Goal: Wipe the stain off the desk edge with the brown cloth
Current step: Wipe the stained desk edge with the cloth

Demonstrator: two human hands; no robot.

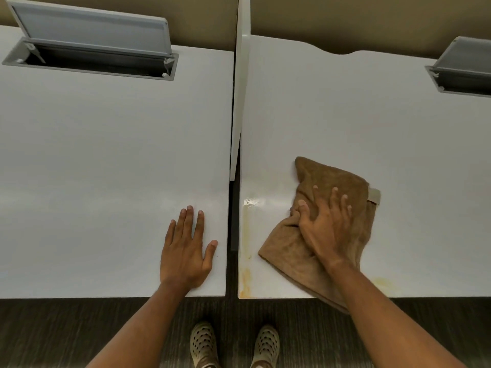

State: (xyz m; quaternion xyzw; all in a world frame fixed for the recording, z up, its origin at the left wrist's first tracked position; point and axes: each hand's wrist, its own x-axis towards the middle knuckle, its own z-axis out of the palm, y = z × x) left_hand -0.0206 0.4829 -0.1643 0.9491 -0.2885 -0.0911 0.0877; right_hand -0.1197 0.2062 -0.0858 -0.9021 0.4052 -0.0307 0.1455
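Observation:
The brown cloth (pixel 337 181) lies crumpled on the right white desk (pixel 345 115), its near end hanging over the front edge. My right hand (pixel 325 224) presses down on the cloth with fingers spread. An orange-yellow stain (pixel 245 282) runs along the left edge of that desk near the front corner, left of the cloth, with a wet shiny patch (pixel 252 201) above it. A fainter yellow mark (pixel 385 284) shows right of my forearm. My left hand (pixel 187 248) rests flat and empty on the left desk (pixel 106 155), near its right edge.
A narrow gap (pixel 233 235) separates the two desks, with a white divider panel (pixel 240 88) standing between them farther back. Grey cable trays with raised lids sit at the back left (pixel 90 49) and far right (pixel 462 73). My feet (pixel 233 343) stand on dark floor below.

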